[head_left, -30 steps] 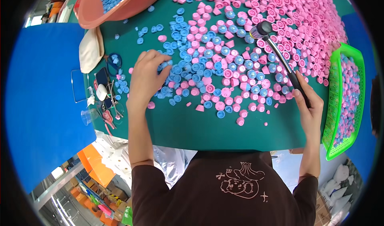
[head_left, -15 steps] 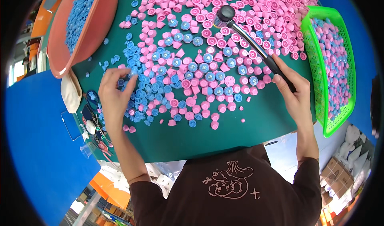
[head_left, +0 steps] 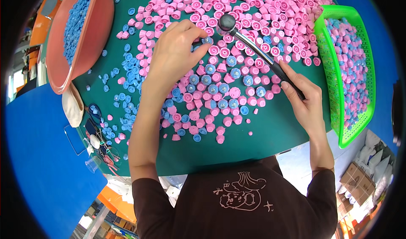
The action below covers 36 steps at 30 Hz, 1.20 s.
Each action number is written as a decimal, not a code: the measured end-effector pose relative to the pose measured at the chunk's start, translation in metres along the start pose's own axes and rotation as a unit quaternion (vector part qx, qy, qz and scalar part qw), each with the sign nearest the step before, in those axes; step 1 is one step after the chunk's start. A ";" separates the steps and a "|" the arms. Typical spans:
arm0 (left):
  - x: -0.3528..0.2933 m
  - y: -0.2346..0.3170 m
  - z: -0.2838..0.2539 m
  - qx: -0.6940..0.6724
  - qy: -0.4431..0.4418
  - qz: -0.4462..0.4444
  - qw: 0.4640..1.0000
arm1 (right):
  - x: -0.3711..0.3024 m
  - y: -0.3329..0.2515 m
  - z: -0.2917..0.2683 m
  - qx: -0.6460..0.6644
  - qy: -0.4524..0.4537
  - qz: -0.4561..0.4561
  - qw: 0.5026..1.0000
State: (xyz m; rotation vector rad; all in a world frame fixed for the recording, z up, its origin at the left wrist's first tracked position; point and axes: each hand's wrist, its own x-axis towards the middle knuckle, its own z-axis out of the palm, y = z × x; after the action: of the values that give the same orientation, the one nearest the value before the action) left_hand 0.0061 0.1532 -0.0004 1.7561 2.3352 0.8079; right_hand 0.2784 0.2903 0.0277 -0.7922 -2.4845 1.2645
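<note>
My left hand (head_left: 175, 46) reaches over the middle of the table, thumb and fingertips pinching a small blue swirl-topped cap (head_left: 207, 40). Just right of it is the round black head of a mallet (head_left: 270, 62), whose dark grip lies in my closed right hand (head_left: 305, 97). Beneath and around both hands are small pink cups (head_left: 223, 67). Several of them carry blue swirl tops (head_left: 231, 61). Loose blue caps (head_left: 133, 72) are strewn to the left of my left forearm, which covers part of the pile.
A salmon-coloured basin (head_left: 99, 32) of blue caps tilts at the far left. On the right stands a green basket (head_left: 329, 76) with pink and blue pieces. A large heap of pink cups (head_left: 292, 10) covers the back. Scissors-like tools and a beige pouch (head_left: 72, 106) lie at the left edge.
My left hand has moved right and away from me, from the loose blue caps to the middle beside the mallet head. The mallet and my right hand have shifted slightly in view.
</note>
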 end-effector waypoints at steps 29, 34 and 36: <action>-0.019 -0.001 -0.005 -0.035 0.037 -0.026 0.998 | -0.002 -0.009 0.005 -0.040 0.020 -0.043 0.998; -0.026 0.001 -0.031 -0.021 0.049 -0.058 0.997 | 0.002 -0.020 0.006 -0.047 0.018 -0.076 0.996; -0.035 0.000 -0.047 -0.012 0.084 -0.087 0.993 | 0.004 -0.025 0.008 -0.051 0.024 -0.095 0.994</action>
State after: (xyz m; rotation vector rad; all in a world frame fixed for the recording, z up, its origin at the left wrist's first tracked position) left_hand -0.0008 0.1049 0.0322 1.5026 2.5290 0.9838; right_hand 0.2625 0.2750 0.0426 -0.5841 -2.5325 1.0491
